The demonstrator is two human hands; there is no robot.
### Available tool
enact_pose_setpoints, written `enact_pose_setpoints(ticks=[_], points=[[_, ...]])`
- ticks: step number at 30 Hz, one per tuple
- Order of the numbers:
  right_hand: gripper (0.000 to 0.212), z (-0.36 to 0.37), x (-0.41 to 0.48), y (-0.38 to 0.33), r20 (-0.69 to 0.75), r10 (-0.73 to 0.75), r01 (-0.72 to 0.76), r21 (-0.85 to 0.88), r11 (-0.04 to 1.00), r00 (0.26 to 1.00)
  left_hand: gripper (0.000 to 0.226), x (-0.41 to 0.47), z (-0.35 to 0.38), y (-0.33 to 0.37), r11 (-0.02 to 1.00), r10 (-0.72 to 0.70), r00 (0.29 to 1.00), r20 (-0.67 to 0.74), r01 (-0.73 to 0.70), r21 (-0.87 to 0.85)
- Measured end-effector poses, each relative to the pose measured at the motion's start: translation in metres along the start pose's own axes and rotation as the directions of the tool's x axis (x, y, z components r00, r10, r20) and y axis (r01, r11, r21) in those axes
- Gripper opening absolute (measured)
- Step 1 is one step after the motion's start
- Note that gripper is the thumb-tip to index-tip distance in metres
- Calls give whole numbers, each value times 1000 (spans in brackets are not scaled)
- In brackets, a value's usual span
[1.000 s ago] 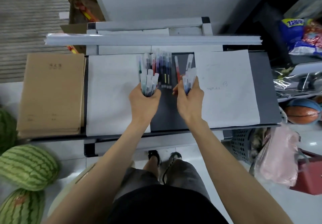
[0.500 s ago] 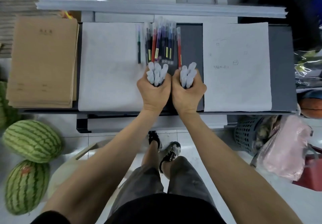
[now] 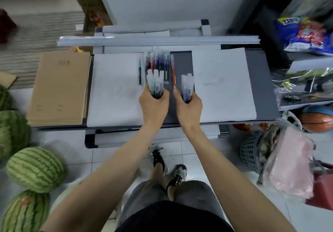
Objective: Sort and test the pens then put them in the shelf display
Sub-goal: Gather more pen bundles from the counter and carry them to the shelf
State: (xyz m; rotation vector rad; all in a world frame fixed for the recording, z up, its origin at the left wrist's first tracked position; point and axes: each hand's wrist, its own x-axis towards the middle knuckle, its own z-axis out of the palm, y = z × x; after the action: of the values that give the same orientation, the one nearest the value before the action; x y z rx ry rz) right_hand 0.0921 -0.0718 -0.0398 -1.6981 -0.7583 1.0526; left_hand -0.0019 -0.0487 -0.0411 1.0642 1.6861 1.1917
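White-capped bunches fill both fists mid-frame: the left hand (image 3: 155,105) curls round the left bunch (image 3: 154,81), the right hand (image 3: 189,107) round the right bunch (image 3: 187,85). The fists touched before; now they sit apart, so sorting likely goes on. Loose pens (image 3: 160,63) lie just above.

Bare forearms, with left hand (image 3: 155,103) and right hand (image 3: 189,105) uncovered. Black top (image 3: 173,217) across the bottom edge. Loose grey shorts (image 3: 144,195) beneath it. Dark trainers (image 3: 159,157) with white patches on both feet, lower legs bare.
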Motion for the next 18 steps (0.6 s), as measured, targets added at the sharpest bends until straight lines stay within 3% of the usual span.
enact_pose_setpoints(ticks=[5, 8, 12, 18], points=[[49, -41, -26, -27, 50, 119, -122, 67, 990, 992, 9, -24, -7, 40, 995, -84, 985, 151, 90, -36], [42, -70, -47, -44, 62, 177, -185, 166, 969, 982, 12, -44, -7, 67, 986, -145, 941, 306, 164, -35], [35, -105, -81, -57, -37, 226, -213, 224, 951, 973, 12, -69, 0, 90, 988, -143, 842, 520, 156, 19], [28, -142, -129, -53, -299, 208, -108, 318, 942, 931, 18, -114, 25, 103, 990, -126, 627, 769, 124, 61]])
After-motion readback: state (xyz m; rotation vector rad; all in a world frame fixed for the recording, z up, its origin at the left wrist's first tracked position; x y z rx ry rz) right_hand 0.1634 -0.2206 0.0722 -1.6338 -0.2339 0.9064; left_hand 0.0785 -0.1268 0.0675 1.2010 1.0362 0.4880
